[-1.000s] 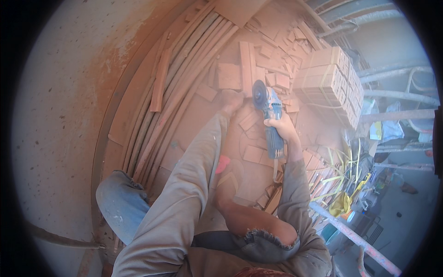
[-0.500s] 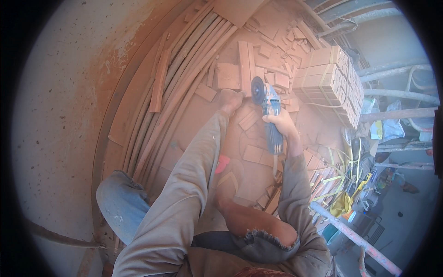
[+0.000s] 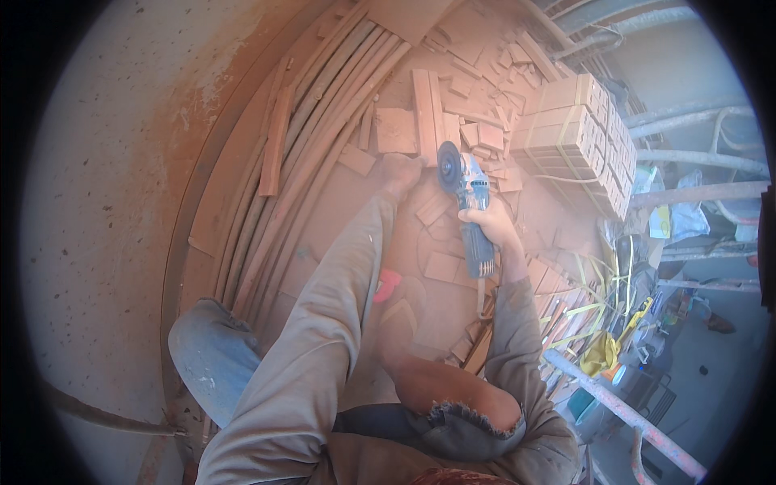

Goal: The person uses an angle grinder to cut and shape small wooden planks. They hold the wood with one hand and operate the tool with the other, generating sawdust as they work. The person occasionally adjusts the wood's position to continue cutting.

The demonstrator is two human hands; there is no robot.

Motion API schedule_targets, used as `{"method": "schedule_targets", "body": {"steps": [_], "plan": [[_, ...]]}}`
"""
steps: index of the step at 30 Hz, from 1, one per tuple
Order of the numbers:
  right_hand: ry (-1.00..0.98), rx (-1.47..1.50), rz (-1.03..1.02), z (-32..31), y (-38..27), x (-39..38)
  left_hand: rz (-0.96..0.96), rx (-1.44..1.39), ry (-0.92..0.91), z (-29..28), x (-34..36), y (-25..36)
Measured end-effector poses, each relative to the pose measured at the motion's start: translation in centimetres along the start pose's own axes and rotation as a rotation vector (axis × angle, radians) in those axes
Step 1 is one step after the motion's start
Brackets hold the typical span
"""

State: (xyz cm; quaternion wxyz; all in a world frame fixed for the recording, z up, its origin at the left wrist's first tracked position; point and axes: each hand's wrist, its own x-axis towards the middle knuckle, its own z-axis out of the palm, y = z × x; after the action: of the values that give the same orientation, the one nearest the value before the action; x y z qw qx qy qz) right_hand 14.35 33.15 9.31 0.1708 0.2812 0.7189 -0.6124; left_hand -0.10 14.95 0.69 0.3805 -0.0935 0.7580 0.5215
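Observation:
My right hand (image 3: 491,222) is wrapped round the body of a blue angle grinder (image 3: 475,198). The grinder's dark round disc (image 3: 449,166) points away from me, just right of the near end of a long terracotta tile strip (image 3: 422,109). At that end is my left hand (image 3: 402,171), coated in dust, its fingers bent and closed against the strip; dust blurs their exact hold. A squarish terracotta slab (image 3: 396,130) lies beyond my left hand. The grinder's cord (image 3: 482,299) trails back beside my right forearm.
Long dusty poles (image 3: 311,145) curve along the wall at left. A strapped stack of bricks (image 3: 566,133) stands at right, with broken tile pieces (image 3: 485,133) scattered before it. Yellow straps (image 3: 594,295) and a painted metal bar (image 3: 622,412) lie lower right. My bent knees flank the work.
The grinder and my right hand have shifted slightly toward me, with the disc a little lower. My left hand stays at the strip's near end.

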Motion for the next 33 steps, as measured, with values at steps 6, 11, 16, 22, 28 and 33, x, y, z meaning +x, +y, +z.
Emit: {"method": "schedule_targets", "body": {"steps": [6,11,16,22,28,33], "plan": [[0.002,-0.132,-0.02,-0.8,0.0,1.8,0.067,0.097,0.021,0.4,1.2,-0.8],[0.023,-0.214,-0.032,-1.2,0.4,3.8,0.082,0.097,0.008,1.0,2.6,-1.9],[0.038,-0.178,-0.042,-1.3,0.2,4.3,0.091,0.175,-0.013,0.9,1.8,-1.0],[0.019,-0.171,-0.03,-1.2,0.1,3.4,0.063,0.015,-0.026,1.0,2.0,-1.8],[0.014,-0.168,-0.012,-0.8,-0.3,1.1,0.115,0.053,-0.052,0.3,2.7,-2.4],[0.018,-0.149,-0.034,-1.4,0.2,0.5,0.084,-0.01,-0.061,0.6,1.1,-1.2]]}}
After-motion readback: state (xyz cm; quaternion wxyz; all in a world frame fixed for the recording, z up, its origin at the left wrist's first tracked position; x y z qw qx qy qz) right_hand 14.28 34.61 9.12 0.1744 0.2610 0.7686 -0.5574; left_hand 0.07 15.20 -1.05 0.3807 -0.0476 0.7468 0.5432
